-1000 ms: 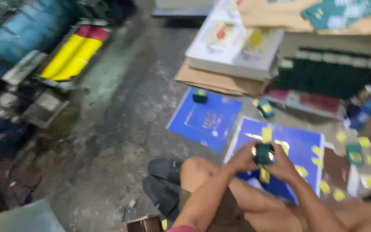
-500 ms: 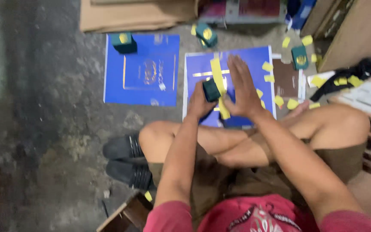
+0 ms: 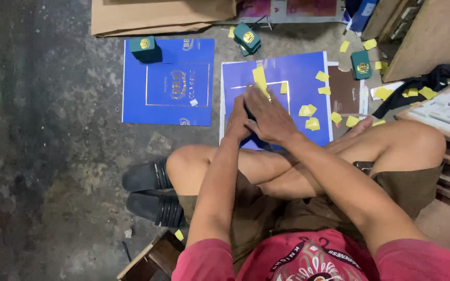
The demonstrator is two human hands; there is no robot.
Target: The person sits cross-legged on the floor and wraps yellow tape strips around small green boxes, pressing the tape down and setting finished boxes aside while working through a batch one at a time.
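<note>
Both hands meet over a dark blue object at the centre of the frame, above a glossy blue printed sheet on a grey concrete floor.

The left hand (image 3: 237, 120) and right hand (image 3: 269, 115) close together around the small dark blue object (image 3: 249, 115) — mostly hidden, so its shape and how tightly it is held cannot be made out. It sits over the lower part of the blue sheet strewn with yellow paper scraps (image 3: 300, 78), just above the crossed knees. Open floor (image 3: 42, 135) fills the left of the frame; a second blue sheet with gold print (image 3: 169, 104) lies at upper left, a small green box (image 3: 142, 48) on its corner. More green boxes (image 3: 247, 37) stand at top centre — brown cardboard (image 3: 157, 15) is cut off by the top edge.
</note>
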